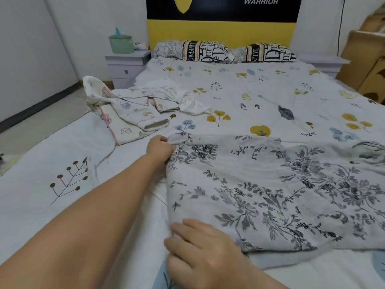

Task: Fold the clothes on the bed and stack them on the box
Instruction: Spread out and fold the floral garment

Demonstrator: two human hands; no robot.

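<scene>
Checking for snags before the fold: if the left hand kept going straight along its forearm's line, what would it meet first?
Beyond the floral garment corner that the left hand pinches, probably bare bedsheet, perhaps brushing the white garment; depth is unclear.

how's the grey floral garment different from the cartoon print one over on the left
The grey floral garment lies spread flat, gripped by the left hand and touched by the right hand; the cartoon print garment lies crumpled and untouched. The floral one shows grey leaves, the other pastel animals with pink trim. Both rest on the bed.
</scene>
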